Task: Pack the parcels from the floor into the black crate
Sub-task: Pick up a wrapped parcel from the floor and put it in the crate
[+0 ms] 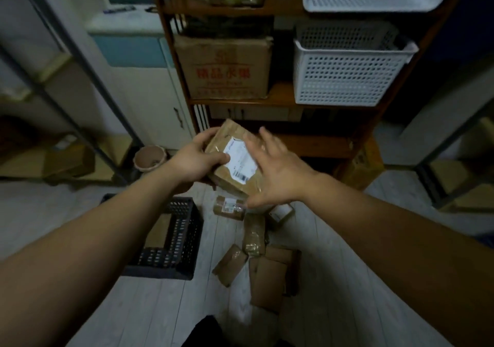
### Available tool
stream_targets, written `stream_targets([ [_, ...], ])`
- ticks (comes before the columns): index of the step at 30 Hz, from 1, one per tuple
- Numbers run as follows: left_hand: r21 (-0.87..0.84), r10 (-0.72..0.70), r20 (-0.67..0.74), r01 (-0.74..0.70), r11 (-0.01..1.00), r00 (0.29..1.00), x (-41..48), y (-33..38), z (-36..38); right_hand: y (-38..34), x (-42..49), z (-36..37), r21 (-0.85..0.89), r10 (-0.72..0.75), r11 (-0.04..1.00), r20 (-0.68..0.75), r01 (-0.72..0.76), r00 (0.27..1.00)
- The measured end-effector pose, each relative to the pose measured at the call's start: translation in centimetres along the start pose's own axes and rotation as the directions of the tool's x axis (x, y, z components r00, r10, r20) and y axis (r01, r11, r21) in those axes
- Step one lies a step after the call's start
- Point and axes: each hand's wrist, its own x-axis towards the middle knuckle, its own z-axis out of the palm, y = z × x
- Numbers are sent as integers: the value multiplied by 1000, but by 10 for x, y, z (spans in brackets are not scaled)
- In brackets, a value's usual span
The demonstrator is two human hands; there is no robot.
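A brown taped parcel (232,139) with a white label is held up in front of me, tilted. My left hand (199,157) grips its left edge, thumb on the label. My right hand (275,171) is spread open, fingers apart, blurred, over the parcel's right side; whether it touches is unclear. Below on the floor stands the black perforated crate (184,235), partly hidden by my left forearm, with a brown parcel (159,233) lying inside. To its right, several brown parcels (263,269) lie in a loose pile on the pale floorboards, one small one (230,207) near the shelf.
A wooden shelf unit (283,98) stands straight ahead with a cardboard box (223,68) and white perforated baskets (347,71). A clay pot (149,157) sits on the floor at the left. Metal racks flank both sides. A yellow-brown box (361,165) sits by the shelf foot.
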Motion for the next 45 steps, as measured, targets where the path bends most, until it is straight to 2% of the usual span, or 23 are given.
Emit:
stream_targets([
  [2, 29, -18, 8, 18, 999, 1000, -15, -3, -9, -24, -5, 0, -79, -17, 997, 1, 17, 1000],
  [4, -13, -22, -16, 22, 1000, 1000, -27, -11, -25, -50, -6, 2, -73, -11, 997, -56, 7, 998],
  [7, -175, -20, -128, -3, 985, 992, -45, -31, -59, -95, 1, 5, 68, 57, 997, -167, -46, 984],
  [9, -284, -89, -176, 36, 958, 980, -61, -52, -89, -132, 11, 13, 201, 121, 977, -240, -72, 963],
  [11, -328, -129, -106, 88, 941, 986, -76, -71, -120, -178, 24, 25, 313, 176, 947, -308, -75, 935],
  [13, -393, -88, -53, 60, 917, 995, -88, -86, -158, -228, 37, 40, 381, 200, 923, -331, -63, 922],
  [16, -411, -19, -121, -33, 911, 992, -103, -103, -224, -290, 52, 58, 427, 138, 904, -317, 11, 938],
  [19, -366, -40, -130, -10, 931, 991, -115, -117, -279, -327, 64, 66, 472, 54, 876, -294, 95, 954],
  [24, -198, -39, -52, 28, 980, 998, -116, -136, -324, -360, 92, 84, 525, 20, 851, -42, 5, 999],
  [31, -163, -125, -43, 116, 980, 991, -73, -168, -370, -382, 153, 113, 590, 18, 807, 23, -28, 1000],
  [37, -174, -200, -55, 188, 967, 978, -18, -192, -425, -397, 239, 128, 619, -56, 785, 107, -22, 993],
  [40, -185, -261, -30, 251, 950, 965, 10, -201, -447, -398, 267, 134, 649, -108, 761, 112, 9, 988],
  [42, -192, -290, 7, 286, 939, 957, 29, -205, -456, -398, 279, 137, 705, -118, 708, 65, 38, 991],
  [45, -191, -315, 79, 324, 927, 946, 59, -211, -465, -395, 296, 149, 765, -50, 644, 20, 17, 999],
])
